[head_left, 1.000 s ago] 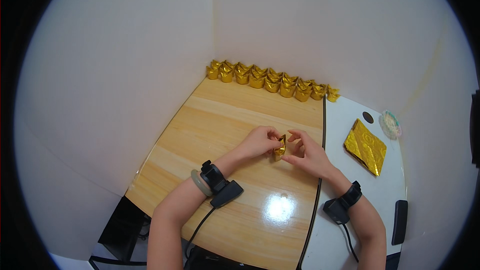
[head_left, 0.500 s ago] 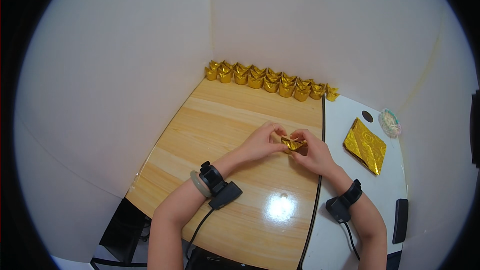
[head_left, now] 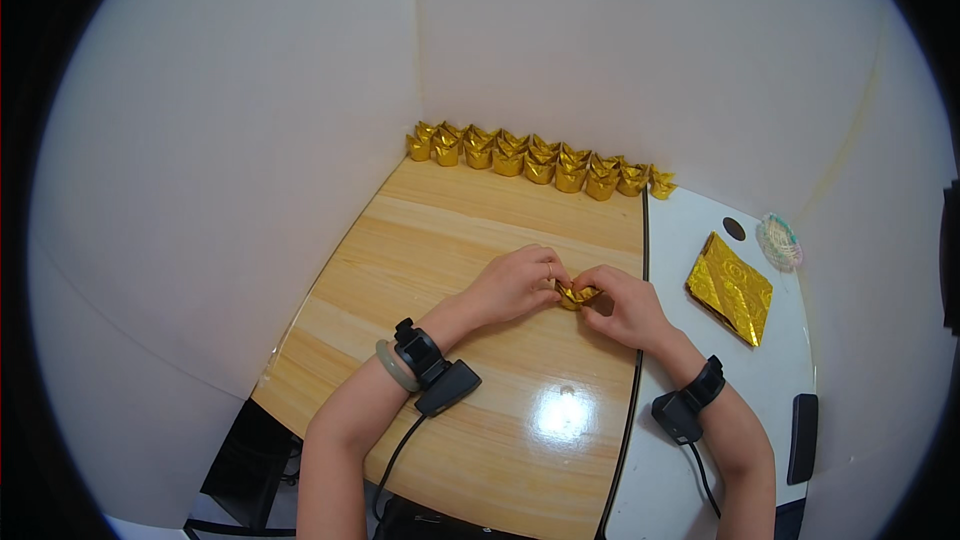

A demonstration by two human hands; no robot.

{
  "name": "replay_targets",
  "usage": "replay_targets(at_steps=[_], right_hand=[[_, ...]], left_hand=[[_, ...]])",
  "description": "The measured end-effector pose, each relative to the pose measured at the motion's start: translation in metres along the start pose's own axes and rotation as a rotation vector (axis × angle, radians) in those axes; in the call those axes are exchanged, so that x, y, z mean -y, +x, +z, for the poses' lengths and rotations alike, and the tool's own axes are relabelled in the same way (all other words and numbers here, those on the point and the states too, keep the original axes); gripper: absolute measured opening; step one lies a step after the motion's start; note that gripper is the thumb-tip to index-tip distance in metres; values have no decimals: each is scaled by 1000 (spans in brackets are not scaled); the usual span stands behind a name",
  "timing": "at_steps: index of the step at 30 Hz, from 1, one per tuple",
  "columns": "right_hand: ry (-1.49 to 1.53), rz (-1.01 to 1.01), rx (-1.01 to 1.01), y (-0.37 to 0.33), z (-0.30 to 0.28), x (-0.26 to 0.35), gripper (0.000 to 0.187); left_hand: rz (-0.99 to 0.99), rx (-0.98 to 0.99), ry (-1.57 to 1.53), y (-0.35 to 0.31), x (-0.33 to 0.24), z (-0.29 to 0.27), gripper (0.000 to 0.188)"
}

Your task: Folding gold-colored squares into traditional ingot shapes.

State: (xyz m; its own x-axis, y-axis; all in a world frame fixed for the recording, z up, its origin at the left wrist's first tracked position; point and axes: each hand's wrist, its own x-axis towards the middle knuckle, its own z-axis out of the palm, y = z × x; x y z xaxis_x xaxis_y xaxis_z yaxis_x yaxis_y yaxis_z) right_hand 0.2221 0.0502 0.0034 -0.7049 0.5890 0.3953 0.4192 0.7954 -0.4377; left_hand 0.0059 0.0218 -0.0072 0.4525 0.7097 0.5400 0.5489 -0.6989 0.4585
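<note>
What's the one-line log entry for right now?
left hand: holding gold-foil ingot | right hand: holding same ingot | along back wall: ingot rows | white tabletop: folded gold foil

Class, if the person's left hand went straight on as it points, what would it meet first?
The left hand would likely first meet the small, folded gold-foil piece it touches, then the right hand; depth is unclear.

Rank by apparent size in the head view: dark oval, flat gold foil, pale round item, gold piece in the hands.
1. Flat gold foil
2. Pale round item and gold piece: order unsure, as the left hand and right hand partly cover the latter
3. Dark oval
</note>
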Motion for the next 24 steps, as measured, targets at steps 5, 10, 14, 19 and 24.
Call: replay_targets(at_steps=[5,10,14,19,24], right_hand=[[-22,-24,-8,0,0,0,27],[-24,-29,20,1,0,3,27],[-16,-35,-5,0,-1,4,27],[4,-20,31,0,-2,3,26],[101,17,-22,1,0,0,26]], left_hand=[[22,-9,-18,0,2,2,19],[47,13,-23,-2,4,1,19],[21,28,-55,-1,2,2,18],[22,24,-30,0,2,1,17],[-1,-13,12,1,-2,0,20]])
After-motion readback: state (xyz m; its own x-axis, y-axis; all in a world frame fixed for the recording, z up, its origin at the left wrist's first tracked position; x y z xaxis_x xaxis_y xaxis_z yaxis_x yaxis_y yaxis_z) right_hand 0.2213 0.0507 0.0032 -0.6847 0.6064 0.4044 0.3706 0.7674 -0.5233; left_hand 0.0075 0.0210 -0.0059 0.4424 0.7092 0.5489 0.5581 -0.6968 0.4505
